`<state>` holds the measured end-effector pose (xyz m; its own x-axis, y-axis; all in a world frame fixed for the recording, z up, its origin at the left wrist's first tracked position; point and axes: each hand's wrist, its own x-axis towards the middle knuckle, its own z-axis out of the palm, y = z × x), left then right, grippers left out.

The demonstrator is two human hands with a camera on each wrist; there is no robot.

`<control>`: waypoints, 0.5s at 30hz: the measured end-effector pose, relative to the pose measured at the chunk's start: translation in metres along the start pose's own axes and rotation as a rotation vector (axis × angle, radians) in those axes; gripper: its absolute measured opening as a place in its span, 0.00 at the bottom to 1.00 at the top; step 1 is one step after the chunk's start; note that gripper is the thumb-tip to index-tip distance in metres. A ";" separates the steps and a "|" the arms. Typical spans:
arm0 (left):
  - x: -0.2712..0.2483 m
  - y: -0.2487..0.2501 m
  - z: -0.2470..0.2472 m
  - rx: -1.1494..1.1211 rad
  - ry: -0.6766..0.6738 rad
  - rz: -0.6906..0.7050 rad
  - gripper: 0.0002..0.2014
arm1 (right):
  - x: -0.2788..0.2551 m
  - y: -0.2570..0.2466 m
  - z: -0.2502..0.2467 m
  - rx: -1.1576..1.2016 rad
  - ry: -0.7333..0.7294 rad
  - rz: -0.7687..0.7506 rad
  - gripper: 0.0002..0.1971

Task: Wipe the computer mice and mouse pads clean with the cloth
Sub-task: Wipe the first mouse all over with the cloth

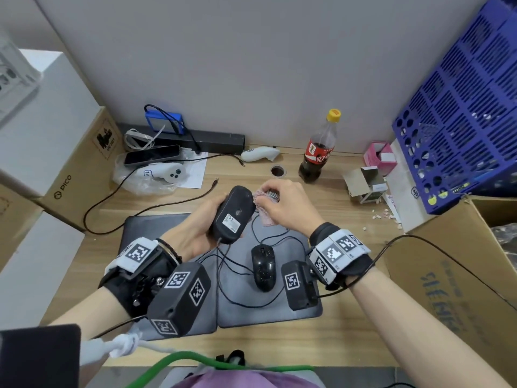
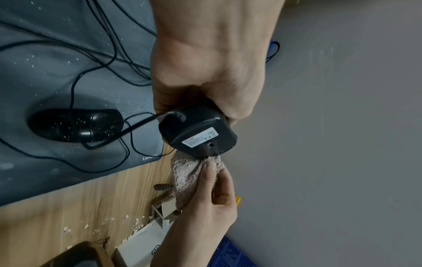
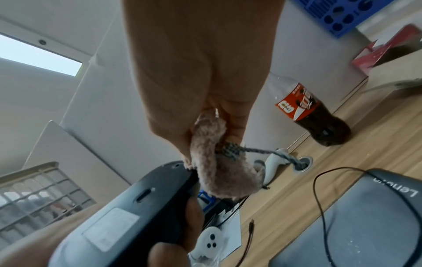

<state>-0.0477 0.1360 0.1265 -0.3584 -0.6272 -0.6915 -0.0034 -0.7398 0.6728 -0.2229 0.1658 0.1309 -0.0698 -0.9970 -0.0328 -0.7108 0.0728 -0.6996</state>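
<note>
My left hand (image 1: 204, 222) grips a black wired mouse (image 1: 233, 212) lifted above the desk, its underside with a white label turned up; the same mouse (image 2: 200, 134) shows in the left wrist view. My right hand (image 1: 282, 204) pinches a pinkish fluffy cloth (image 1: 264, 204) against the mouse's far right edge. The cloth (image 3: 217, 171) touches the mouse (image 3: 128, 213) in the right wrist view too. A second black mouse (image 1: 263, 266) lies upright on the right grey mouse pad (image 1: 279, 315), speckled with white crumbs. A left grey mouse pad (image 1: 145, 228) lies beside it.
A cola bottle (image 1: 319, 149) stands behind my right hand. White controllers (image 1: 170, 172), a phone (image 1: 152, 155) and cables lie at the back left. A blue crate (image 1: 458, 113) leans at the right over a cardboard box (image 1: 458, 264). Crumbs (image 1: 386, 215) litter the desk.
</note>
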 end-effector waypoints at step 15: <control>-0.016 -0.016 -0.065 0.020 -0.081 0.058 0.22 | -0.009 -0.044 0.064 -0.002 -0.046 0.072 0.05</control>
<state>0.0184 0.1424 0.1094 -0.4329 -0.6466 -0.6281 0.0012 -0.6972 0.7169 -0.1461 0.1697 0.1166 -0.0883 -0.9893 -0.1157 -0.7067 0.1441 -0.6927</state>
